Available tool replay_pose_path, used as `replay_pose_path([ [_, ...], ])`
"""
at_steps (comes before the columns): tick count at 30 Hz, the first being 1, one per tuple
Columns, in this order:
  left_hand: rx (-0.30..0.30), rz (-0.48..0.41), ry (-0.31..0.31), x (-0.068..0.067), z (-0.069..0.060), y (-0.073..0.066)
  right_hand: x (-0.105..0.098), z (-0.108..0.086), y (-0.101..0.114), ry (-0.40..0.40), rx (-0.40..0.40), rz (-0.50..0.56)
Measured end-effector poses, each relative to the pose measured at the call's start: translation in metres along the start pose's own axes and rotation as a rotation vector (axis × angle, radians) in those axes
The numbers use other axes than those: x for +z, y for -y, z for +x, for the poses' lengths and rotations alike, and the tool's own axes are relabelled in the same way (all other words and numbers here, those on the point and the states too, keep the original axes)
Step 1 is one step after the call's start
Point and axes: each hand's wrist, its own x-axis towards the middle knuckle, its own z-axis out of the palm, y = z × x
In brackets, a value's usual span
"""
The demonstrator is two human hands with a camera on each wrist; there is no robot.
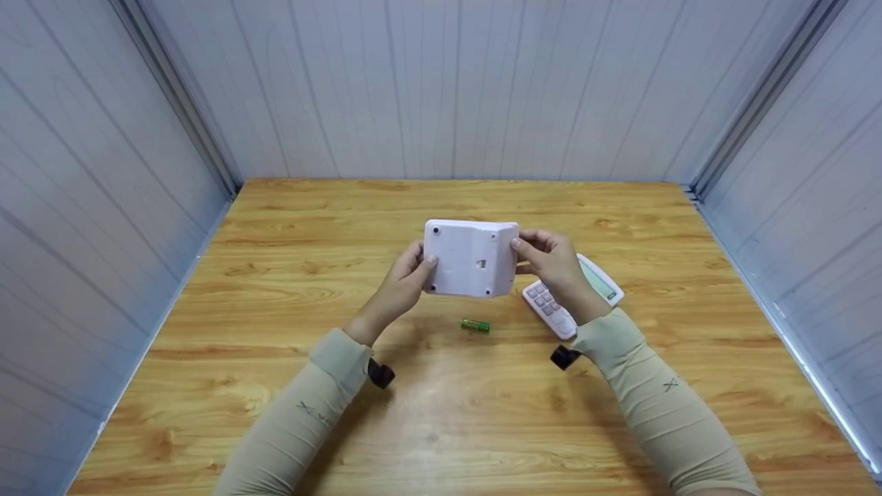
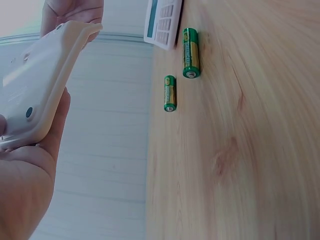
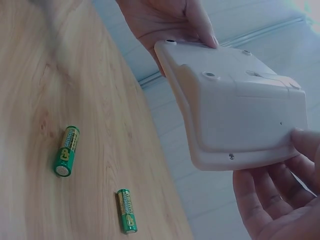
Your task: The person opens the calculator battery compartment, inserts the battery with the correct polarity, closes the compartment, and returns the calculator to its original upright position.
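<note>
Both hands hold up a pale, wedge-shaped device (image 1: 455, 258) above the table, its back with dark round feet turned toward the head camera. The left hand (image 1: 400, 282) grips one short edge, thumb on the back. The right hand (image 1: 557, 265) pinches the opposite edge between thumb and fingers; in the right wrist view its thumb presses near the corner of the device (image 3: 245, 115). Two green batteries lie on the table in the wrist views, one (image 2: 191, 52) larger-looking than the other (image 2: 170, 93). Only one battery (image 1: 475, 326) shows in the head view.
A pale calculator (image 1: 549, 310) lies face up on the wooden table (image 1: 455, 427), partly covered by the right hand and forearm. Light panelled walls (image 1: 427, 89) stand behind the table and at both sides.
</note>
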Motion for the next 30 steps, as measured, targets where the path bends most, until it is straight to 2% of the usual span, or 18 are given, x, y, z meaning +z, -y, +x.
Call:
replay_pose_path([
  [7, -0.005, -0.082, 0.023, 0.005, -0.001, 0.000, 0.000, -0.002, -0.004, -0.029, -0.008, 0.015],
  [19, -0.118, -0.166, 0.062, 0.010, 0.000, 0.003, 0.001, -0.008, -0.013, -0.099, -0.082, -0.085],
  [30, -0.102, -0.163, 0.064, 0.013, 0.002, 0.007, 0.007, -0.015, -0.010, -0.086, -0.121, -0.250],
])
